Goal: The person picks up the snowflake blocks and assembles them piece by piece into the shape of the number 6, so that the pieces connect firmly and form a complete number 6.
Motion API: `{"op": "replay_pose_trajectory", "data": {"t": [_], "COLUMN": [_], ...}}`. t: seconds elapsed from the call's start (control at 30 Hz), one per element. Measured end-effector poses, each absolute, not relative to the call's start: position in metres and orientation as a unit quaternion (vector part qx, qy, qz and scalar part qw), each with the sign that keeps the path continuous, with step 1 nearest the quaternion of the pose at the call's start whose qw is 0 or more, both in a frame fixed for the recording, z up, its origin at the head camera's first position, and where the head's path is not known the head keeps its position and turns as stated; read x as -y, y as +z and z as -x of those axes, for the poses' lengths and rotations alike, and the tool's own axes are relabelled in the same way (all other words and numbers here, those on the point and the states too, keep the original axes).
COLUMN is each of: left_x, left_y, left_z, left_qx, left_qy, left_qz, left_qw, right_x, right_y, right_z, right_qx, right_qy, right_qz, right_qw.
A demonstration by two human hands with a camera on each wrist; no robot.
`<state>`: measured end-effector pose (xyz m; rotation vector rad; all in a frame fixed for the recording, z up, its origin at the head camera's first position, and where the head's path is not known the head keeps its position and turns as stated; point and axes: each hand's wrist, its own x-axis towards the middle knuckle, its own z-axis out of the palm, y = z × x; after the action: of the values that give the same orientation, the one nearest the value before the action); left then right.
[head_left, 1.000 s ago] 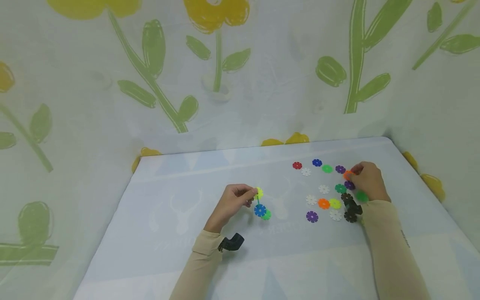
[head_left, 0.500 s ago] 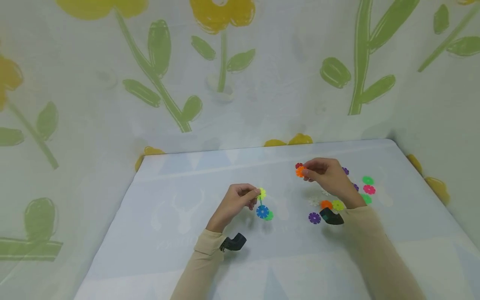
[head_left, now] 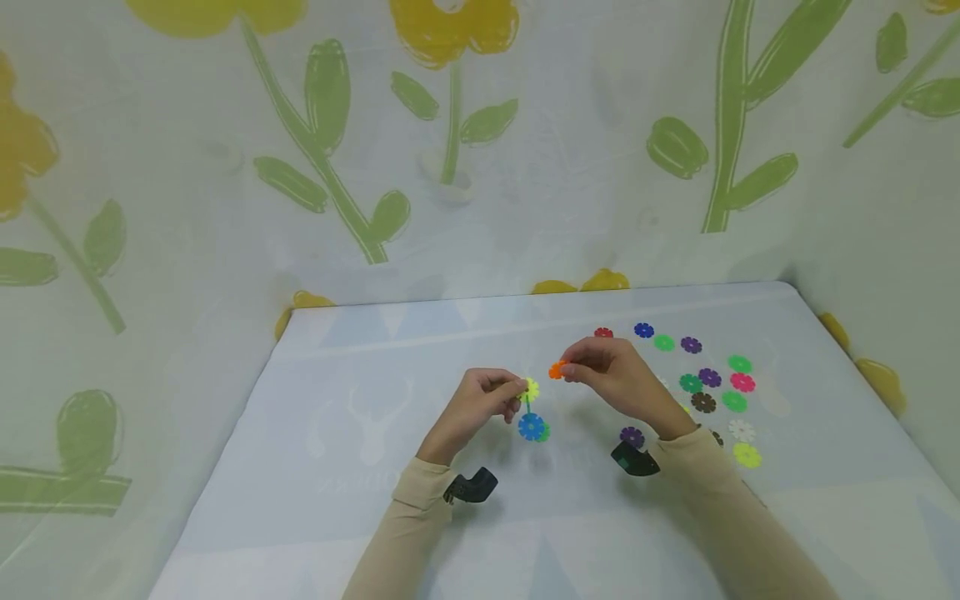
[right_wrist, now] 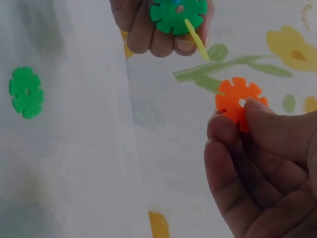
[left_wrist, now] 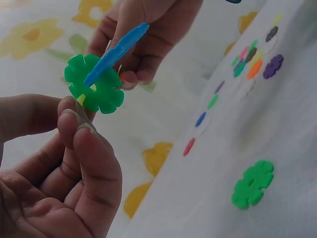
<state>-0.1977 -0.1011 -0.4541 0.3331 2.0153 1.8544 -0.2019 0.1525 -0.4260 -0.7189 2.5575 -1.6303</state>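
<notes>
My left hand (head_left: pixel 476 408) pinches a small chain of slotted interlocking discs between thumb and fingertips. The chain joins a yellow disc (head_left: pixel 531 389), a green disc (left_wrist: pixel 94 82) and a blue disc (head_left: pixel 532 427), set crosswise into one another. To its right, my right hand (head_left: pixel 618 379) pinches an orange disc (head_left: pixel 557 370) by its edge, thumb over one face. A short gap separates the orange disc from the chain. In the right wrist view, the yellow disc (right_wrist: pixel 198 42) appears edge-on, slotted into the green one. A loose light green disc (left_wrist: pixel 253 184) lies on the table below the chain.
Several loose discs lie on the right of the white table (head_left: pixel 315 483), among them a pink one (head_left: pixel 742 382), a brown one (head_left: pixel 703 402) and a yellow one (head_left: pixel 747 455). My right forearm hides part of them. A flower-print curtain (head_left: pixel 555 167) stands behind the table.
My right hand has picked the orange disc out of the loose discs and carried it left, close to the chain. The left hand keeps its hold, nearly still.
</notes>
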Motion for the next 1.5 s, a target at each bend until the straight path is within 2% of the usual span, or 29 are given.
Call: {"op": "replay_pose_trajectory", "data": {"t": [0.63,1.0,1.3,1.5], "left_x": [0.097,0.097,0.095,0.097], "left_y": [-0.455,-0.457,-0.457,-0.460], "left_z": [0.197,0.197,0.196,0.198], "left_qx": [-0.701,-0.691,-0.689,-0.686], "left_qy": [0.668,0.672,0.672,0.674], "left_qz": [-0.135,-0.150,-0.149,-0.146], "left_qw": [0.211,0.218,0.226,0.234], "right_x": [-0.140,-0.140,-0.136,-0.134], "right_y": [-0.430,-0.429,-0.437,-0.438], "right_z": [0.198,0.195,0.195,0.196], "right_qx": [-0.824,-0.831,-0.821,-0.817], "right_qy": [-0.503,-0.496,-0.507,-0.514], "right_qz": [0.258,0.250,0.263,0.262], "right_qw": [0.039,0.034,-0.002,0.013]}}
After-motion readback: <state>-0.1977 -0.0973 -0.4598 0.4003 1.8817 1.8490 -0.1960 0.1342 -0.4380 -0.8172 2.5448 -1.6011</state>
